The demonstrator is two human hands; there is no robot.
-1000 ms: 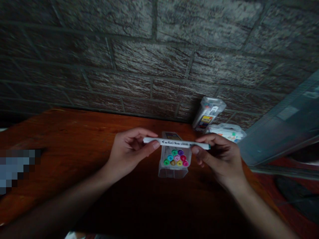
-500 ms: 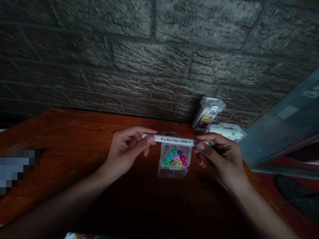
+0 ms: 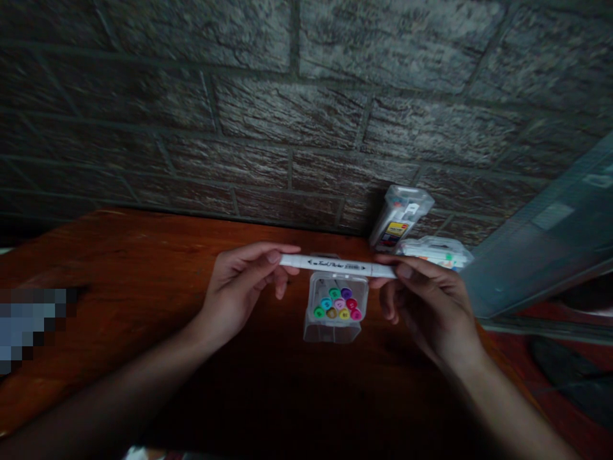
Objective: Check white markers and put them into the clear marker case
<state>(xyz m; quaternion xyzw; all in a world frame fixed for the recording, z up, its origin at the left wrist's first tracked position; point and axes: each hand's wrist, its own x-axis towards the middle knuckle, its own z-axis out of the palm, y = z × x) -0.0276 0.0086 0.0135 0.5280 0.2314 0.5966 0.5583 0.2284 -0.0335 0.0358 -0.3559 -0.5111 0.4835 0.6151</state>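
Both ends of the white marker (image 3: 335,266) are pinched in your fingertips: your left hand (image 3: 239,287) closes on the left end, your right hand (image 3: 428,300) on the right, and the barrel lies level between them, above the open clear marker case (image 3: 335,316) on the wooden table (image 3: 143,275). Keep each pinch out at the caps so the black print along the middle stays readable, and hold the barrel clear of the case rim. It is a slim white double-ended marker, slightly flattened. Coloured caps fill the case below; two more clear marker cases (image 3: 412,227) sit by the brick wall (image 3: 287,115).
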